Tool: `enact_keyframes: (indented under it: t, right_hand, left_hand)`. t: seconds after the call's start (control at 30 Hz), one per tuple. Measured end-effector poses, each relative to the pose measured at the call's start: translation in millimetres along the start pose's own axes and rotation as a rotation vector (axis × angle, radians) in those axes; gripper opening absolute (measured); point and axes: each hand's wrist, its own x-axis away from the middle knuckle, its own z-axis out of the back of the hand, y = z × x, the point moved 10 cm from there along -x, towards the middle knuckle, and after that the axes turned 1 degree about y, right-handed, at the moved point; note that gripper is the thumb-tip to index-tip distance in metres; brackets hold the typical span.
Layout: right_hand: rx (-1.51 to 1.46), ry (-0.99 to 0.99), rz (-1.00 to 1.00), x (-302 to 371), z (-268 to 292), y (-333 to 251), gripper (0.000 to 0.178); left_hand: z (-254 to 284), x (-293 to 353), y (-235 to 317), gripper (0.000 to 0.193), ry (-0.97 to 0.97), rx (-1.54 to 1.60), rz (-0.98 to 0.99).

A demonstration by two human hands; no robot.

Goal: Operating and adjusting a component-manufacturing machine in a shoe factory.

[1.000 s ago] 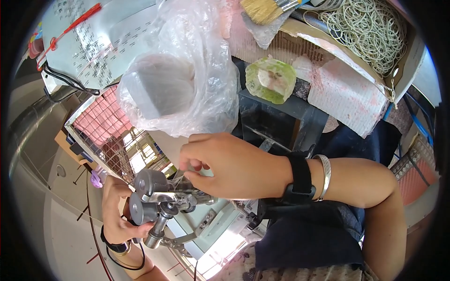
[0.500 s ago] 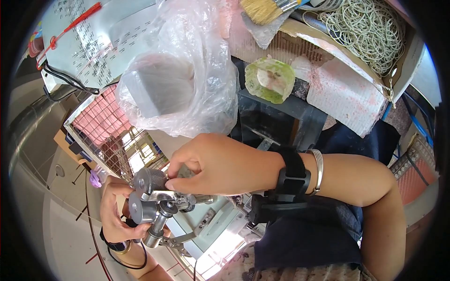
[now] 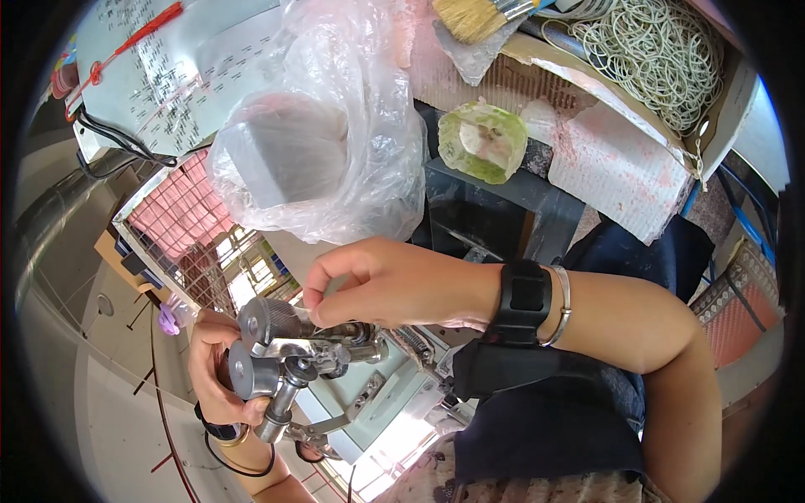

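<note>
A metal machine head has a knurled roller [image 3: 268, 320] above a smooth roller [image 3: 253, 374], with a steel rod and bolt [image 3: 283, 411] below them. My left hand [image 3: 210, 369] curls round the outer side of the rollers, its thumb tip by the lower one. My right hand [image 3: 381, 281] reaches across from the right, thumb and forefinger pinched together just beside the knurled roller. Whatever lies between those fingertips is too small or hidden to name. Black straps sit on both wrists, and a black device [image 3: 524, 302] is on the right one.
Beyond my hands lies a clear plastic bag [image 3: 369, 151] on the bench. A green-edged bowl-like piece [image 3: 482, 142] stands right of it. Farther back are a brush [image 3: 474, 18] and a cardboard box [image 3: 696, 159] of pale elastic loops [image 3: 650, 59]. A wire basket [image 3: 176, 201] holds pink cloth.
My right hand has shifted slightly, its fingertips lifting away from the roller's edge. My left hand has moved a little lower and right around the rollers.
</note>
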Motion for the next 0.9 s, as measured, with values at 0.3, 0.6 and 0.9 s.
enact_keyframes:
  t: [0.3, 0.6, 0.9]
  right_hand:
    - [-0.44, -0.098, 0.129, -3.4, -6.0, -18.5, 0.012]
    - [-0.38, 0.131, 0.485, 0.0, 21.0, -64.9, 0.02]
    - [-0.542, 0.233, 0.627, 10.5, 44.5, -95.6, 0.021]
  left_hand:
    - [2.0, -2.5, 1.4, 0.086, -0.031, -0.035, -0.049]
    - [1.3, -3.2, -0.8, 0.082, -0.034, -0.01, -0.071]
    - [-1.5, -5.1, 1.1, 0.08, -0.088, 0.012, -0.051]
